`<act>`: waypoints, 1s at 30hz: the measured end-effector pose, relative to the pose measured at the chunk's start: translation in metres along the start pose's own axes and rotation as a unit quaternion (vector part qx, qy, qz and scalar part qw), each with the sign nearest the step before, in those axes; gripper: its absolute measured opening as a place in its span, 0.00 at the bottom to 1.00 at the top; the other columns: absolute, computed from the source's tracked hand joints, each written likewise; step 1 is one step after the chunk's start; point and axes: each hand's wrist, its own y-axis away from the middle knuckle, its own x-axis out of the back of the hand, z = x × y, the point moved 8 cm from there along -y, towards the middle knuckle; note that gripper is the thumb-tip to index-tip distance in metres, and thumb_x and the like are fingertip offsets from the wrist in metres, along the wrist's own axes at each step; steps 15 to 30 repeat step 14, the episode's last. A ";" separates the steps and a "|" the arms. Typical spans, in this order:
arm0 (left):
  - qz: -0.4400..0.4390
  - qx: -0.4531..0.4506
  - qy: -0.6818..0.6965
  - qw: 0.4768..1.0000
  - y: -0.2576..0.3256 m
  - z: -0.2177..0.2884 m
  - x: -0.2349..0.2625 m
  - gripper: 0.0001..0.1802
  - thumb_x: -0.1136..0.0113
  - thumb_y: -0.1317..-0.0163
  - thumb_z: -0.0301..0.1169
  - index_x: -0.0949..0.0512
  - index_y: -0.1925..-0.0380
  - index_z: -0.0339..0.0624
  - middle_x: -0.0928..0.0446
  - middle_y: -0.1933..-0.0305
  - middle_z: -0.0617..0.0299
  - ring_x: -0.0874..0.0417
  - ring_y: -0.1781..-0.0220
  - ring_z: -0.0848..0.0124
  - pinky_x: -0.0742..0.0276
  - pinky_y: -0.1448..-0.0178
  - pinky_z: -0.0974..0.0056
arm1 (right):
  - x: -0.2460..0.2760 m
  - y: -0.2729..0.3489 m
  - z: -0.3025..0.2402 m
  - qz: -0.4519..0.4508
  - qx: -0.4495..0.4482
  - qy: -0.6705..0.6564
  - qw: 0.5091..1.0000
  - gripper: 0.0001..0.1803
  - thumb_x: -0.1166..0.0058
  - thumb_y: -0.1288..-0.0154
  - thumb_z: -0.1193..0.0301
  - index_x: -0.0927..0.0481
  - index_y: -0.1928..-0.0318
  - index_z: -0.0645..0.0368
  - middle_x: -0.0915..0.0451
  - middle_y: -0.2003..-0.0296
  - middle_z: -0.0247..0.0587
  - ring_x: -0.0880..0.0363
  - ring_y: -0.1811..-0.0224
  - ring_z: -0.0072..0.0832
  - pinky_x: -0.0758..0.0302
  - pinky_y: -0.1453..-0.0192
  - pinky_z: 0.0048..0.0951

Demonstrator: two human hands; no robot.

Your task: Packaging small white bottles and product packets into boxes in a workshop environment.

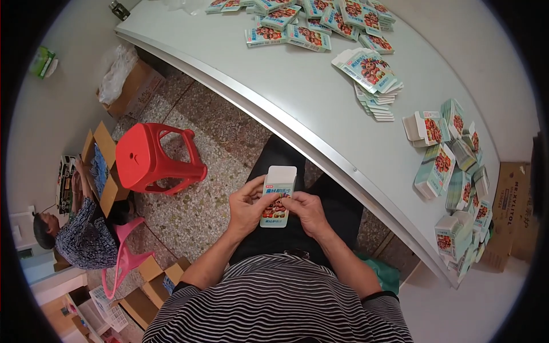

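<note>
We hold a carton (277, 197) over our lap, left hand (247, 204) and right hand (307, 210) pinching its sides, top flap open; flat cartons (370, 73) lie stacked on the counter (297, 97); a red stool (154, 157) stands left.

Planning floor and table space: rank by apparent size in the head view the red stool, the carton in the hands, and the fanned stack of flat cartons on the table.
1. Red stool
2. Fanned stack
3. Carton, held by left hand and right hand; it sits nearer the camera than the stack, so that gap is unsure.
</note>
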 end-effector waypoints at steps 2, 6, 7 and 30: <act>0.014 0.003 -0.005 1.000 0.003 -0.005 0.005 0.22 0.37 0.38 0.19 0.26 0.42 0.27 0.18 0.51 0.51 0.16 0.53 0.70 0.18 0.49 0.67 | -0.002 0.001 -0.004 0.007 0.011 0.047 0.999 0.13 0.37 0.34 0.66 0.16 0.62 0.66 0.16 0.69 0.36 0.20 0.65 0.16 0.26 0.62 0.19; 0.034 0.012 0.000 0.999 0.010 -0.013 0.005 0.22 0.38 0.36 0.19 0.26 0.42 0.28 0.17 0.53 0.51 0.16 0.55 0.72 0.18 0.51 0.69 | 0.000 0.006 -0.009 0.054 0.018 0.137 0.989 0.14 0.34 0.37 0.68 0.17 0.59 0.67 0.16 0.68 0.37 0.21 0.65 0.15 0.26 0.61 0.18; 0.042 0.008 -0.003 0.999 0.011 -0.013 0.005 0.22 0.38 0.36 0.20 0.27 0.42 0.28 0.17 0.53 0.51 0.16 0.56 0.73 0.17 0.53 0.69 | -0.001 0.006 -0.009 0.055 0.012 0.139 0.989 0.17 0.34 0.37 0.70 0.19 0.54 0.69 0.16 0.65 0.39 0.20 0.63 0.17 0.25 0.60 0.19; 0.016 -0.094 -0.083 0.992 0.020 -0.010 0.002 0.34 0.40 0.35 0.20 0.40 0.31 0.32 0.19 0.50 0.47 0.16 0.52 0.70 0.19 0.48 0.68 | -0.007 0.011 -0.022 -0.008 0.188 0.093 0.978 0.41 0.40 0.36 0.80 0.48 0.28 0.63 0.23 0.47 0.54 0.20 0.47 0.30 0.22 0.44 0.28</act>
